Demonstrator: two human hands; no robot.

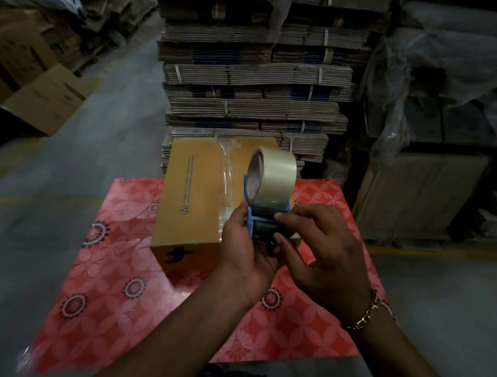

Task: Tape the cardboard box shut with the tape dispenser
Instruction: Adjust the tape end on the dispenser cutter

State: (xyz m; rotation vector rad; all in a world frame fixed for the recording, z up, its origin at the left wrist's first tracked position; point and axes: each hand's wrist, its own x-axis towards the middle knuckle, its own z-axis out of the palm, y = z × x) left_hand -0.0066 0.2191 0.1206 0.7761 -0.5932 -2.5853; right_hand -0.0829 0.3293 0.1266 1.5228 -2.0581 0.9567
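Both hands grip the tape dispenser [264, 216], left hand [241, 246] nearer the cardboard box [195, 193], which runs lengthwise toward twelve o'clock at my ten.

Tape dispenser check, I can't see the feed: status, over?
Left hand grips tape dispenser; right hand fingers its roller end. Cardboard box on red mat, one tape strip across top. Nothing in the way.
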